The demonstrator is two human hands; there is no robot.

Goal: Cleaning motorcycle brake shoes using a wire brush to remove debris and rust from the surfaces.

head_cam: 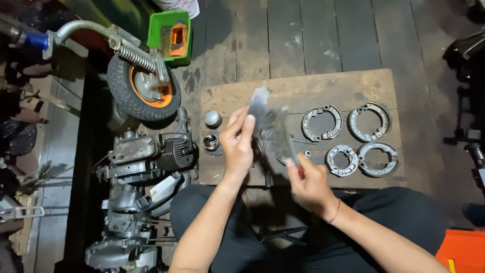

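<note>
**Bench inventory: clear bag in hand, engine parts laid out**

Head view. We sit at a low wooden board (303, 86) set on a dark plank floor.

Risk first: we judge the bag could slip or tear, since only fingertips pinch thin film and it is blurred with motion; anything loose inside might drop among the small parts below and roll off the board's edge.

Left hand (238, 144): fingers closed in a pinch on the upper corner of the clear plastic bag (270, 126), thumb against forefinger, raised above the board.

Right hand (309, 184): curled shut around the bag's lower end, near our lap. We cannot tell whether it also holds a tool; a dark sliver shows by the fingers.

The bag: held between both hands, stretched slantwise over the board's middle, not touching it.

Also on the board: four brake shoe sets (348, 141) in two rows to the right; a piston (212, 142) and a rounded metal cap (212, 119) to the left.

Beside the board: a small engine (151, 156), a small wheel with orange hub (144, 91), a green tray (169, 35).
</note>
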